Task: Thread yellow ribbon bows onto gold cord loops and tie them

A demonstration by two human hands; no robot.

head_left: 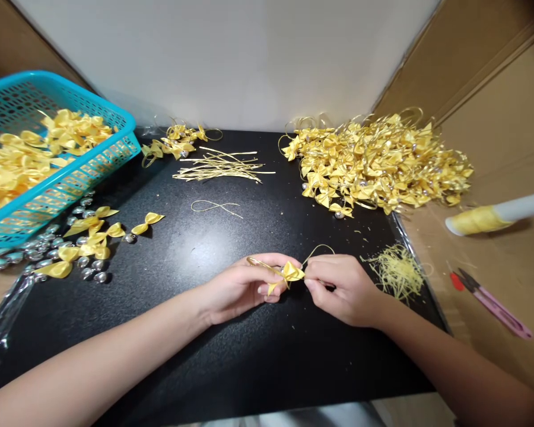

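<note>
Over the black mat [231, 356], my left hand [244, 287] is closed, pinching a small yellow ribbon bow [289, 274] with a gold cord. My right hand [340, 287] is closed too, its fingertips pinched on the bow's right side, where a loop of gold cord [318, 249] rises. Both hands meet at the bow near the mat's front centre.
A blue basket [71, 178] of yellow bows sits at the left, with loose bows [93, 234] and silver beads [48, 249] beside it. Cut gold cords [220, 166] lie at the back. A big pile of finished bows [378, 163] is at the right, with trimmings [396, 270], a thread spool [480, 219] and snips [493, 302].
</note>
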